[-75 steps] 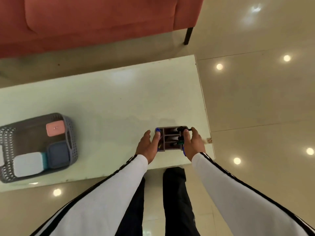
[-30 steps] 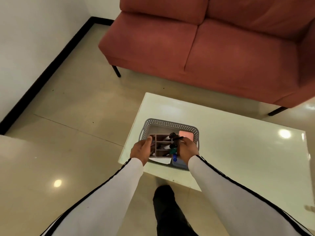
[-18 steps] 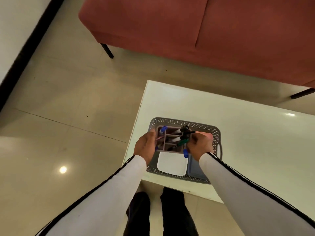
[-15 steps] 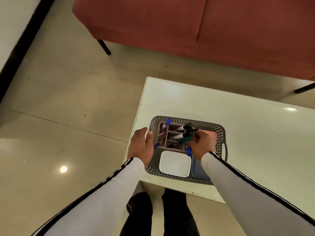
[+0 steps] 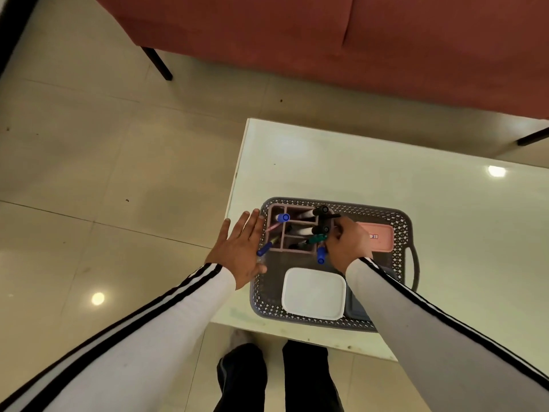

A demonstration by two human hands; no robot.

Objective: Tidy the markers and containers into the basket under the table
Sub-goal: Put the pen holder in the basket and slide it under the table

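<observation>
One basket at table corner

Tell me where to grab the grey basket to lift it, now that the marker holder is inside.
Take the grey basket by its two short ends, one of the hands on each: the loop handle juts from the right end, and the left hand already lies by the left rim.

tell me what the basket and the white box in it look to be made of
Basket: likely moulded plastic, matt grey; its walls are a regular punched lattice with a moulded handle. White box: probably plastic, smooth and slightly glossy, with rounded corners and a raised rim. Neither can be confirmed by sight.
</observation>
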